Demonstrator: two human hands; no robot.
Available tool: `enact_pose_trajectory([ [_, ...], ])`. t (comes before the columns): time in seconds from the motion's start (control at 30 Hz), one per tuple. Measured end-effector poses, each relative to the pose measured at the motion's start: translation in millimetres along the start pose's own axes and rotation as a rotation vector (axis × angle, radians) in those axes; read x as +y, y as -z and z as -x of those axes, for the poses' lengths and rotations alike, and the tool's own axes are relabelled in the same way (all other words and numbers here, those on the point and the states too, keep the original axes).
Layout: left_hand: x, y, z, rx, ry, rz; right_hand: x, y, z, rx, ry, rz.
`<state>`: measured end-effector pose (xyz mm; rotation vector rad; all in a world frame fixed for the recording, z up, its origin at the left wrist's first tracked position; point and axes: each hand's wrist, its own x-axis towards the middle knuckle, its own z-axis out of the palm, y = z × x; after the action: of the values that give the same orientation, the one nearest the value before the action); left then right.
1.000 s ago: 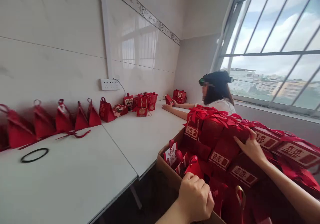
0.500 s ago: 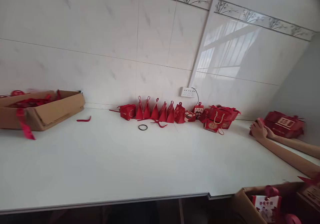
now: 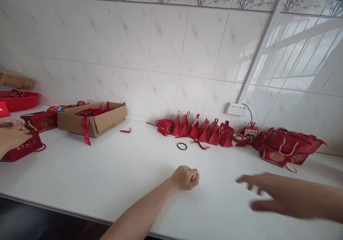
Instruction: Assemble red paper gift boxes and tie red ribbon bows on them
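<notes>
Two hands of ours are hovering over the white table (image 3: 107, 175), both on the near side of the black ring (image 3: 182, 146), which is lying flat and alone. Our left hand (image 3: 184, 178) is curling into a loose fist just nearer to us than the ring, not touching it; we cannot tell whether anything is inside. Our right hand (image 3: 268, 194) is spreading its fingers palm down, gripping nothing, blurred, well to the right of the ring. The hands are staying apart.

Just behind the ring, a row of red pyramid boxes (image 3: 199, 130) is standing along the tiled wall (image 3: 166, 47). We are judging that packing them side by side is keeping them upright, loops on top. Right of the ring, red handled bags (image 3: 284, 147) are leaning in a heap. Far left of it, a cardboard box (image 3: 92, 122) is trailing ribbon over its side, and beyond that another person's hand (image 3: 10, 136) is resting on a red bag (image 3: 23, 150). Above and right of the ring, a wall socket (image 3: 236, 109) is sitting among glossy tiles that are mirroring a window.
</notes>
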<state>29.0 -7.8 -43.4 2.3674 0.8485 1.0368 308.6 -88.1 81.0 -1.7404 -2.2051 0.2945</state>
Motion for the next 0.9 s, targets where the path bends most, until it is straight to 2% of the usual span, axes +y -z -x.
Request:
enact_pose_trajectory([
  [0.07, -8.4, 3.3, 2.4, 0.031, 0.066, 0.039, -64.6, -14.5, -60.3, -0.366, 0.128, 0.101],
  [0.13, -11.5, 2.8, 3.7, 0.055, 0.138, 0.1, -110.5, -34.6, -118.1, -0.387, 0.148, 0.098],
  [0.2, -13.4, 1.9, 4.1, 0.076, 0.207, 0.161, -134.4, -58.9, -167.9, -0.358, 0.158, 0.027],
  [0.33, -19.4, 0.2, 3.2, 0.142, 0.326, 0.247, -149.0, -103.0, -241.6, -0.258, 0.155, -0.02],
  [0.47, -25.0, -3.4, 1.1, 0.161, 0.359, 0.351, -163.8, -126.8, -290.5, -0.161, 0.12, -0.064],
  [0.57, -27.1, -7.3, 0.6, 0.211, 0.342, 0.412, -172.4, -136.4, -317.7, -0.096, 0.099, -0.09],
  [0.67, -28.6, -13.0, 1.4, 0.27, 0.259, 0.437, -171.9, -142.3, -340.9, -0.079, 0.049, -0.081],
  [0.77, -29.2, -18.9, 1.5, 0.268, 0.184, 0.407, -166.4, -144.3, -360.7, -0.108, 0.004, -0.063],
  [0.9, -27.7, -18.5, -1.4, 0.255, 0.215, 0.38, -162.6, -147.7, -374.2, -0.128, -0.012, -0.055],
])
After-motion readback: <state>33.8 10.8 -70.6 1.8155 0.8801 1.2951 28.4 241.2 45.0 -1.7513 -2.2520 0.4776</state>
